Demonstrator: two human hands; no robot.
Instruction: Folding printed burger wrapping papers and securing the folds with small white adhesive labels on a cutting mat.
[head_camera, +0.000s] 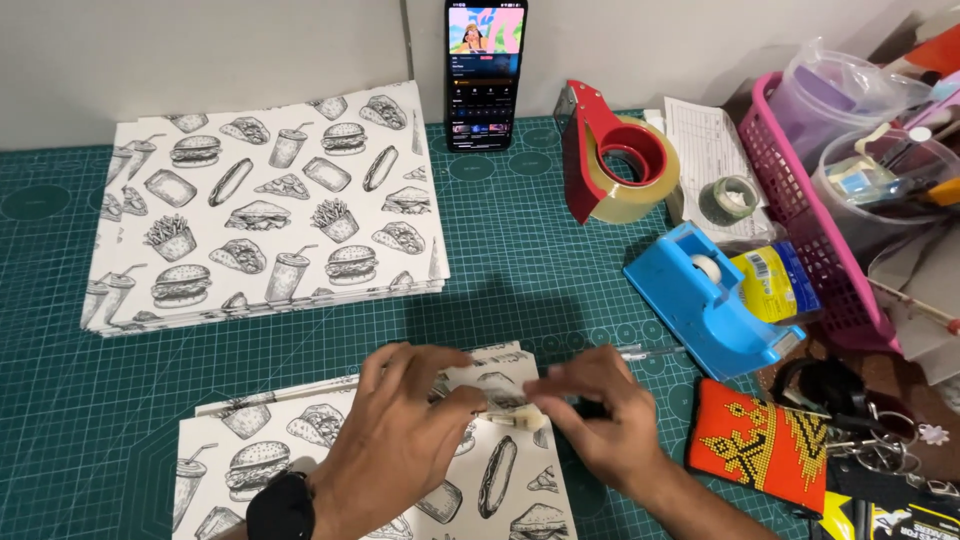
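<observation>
We see the left hand (400, 425) and right hand (600, 415) together pinching a small pale tape piece (520, 415) over the food-print sheet (500, 480) at six o'clock; the blue tape dispenser (715, 300) sits at three o'clock.

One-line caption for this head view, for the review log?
Both hands, left and right, pinch a small pale piece over food-print paper on a green cutting mat.

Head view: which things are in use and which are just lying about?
In use: left hand, right hand, small pale piece pinched between them, printed sheet underneath.

Lying about: paper stack, phone, red tape gun, blue dispenser, pink basket.
</observation>
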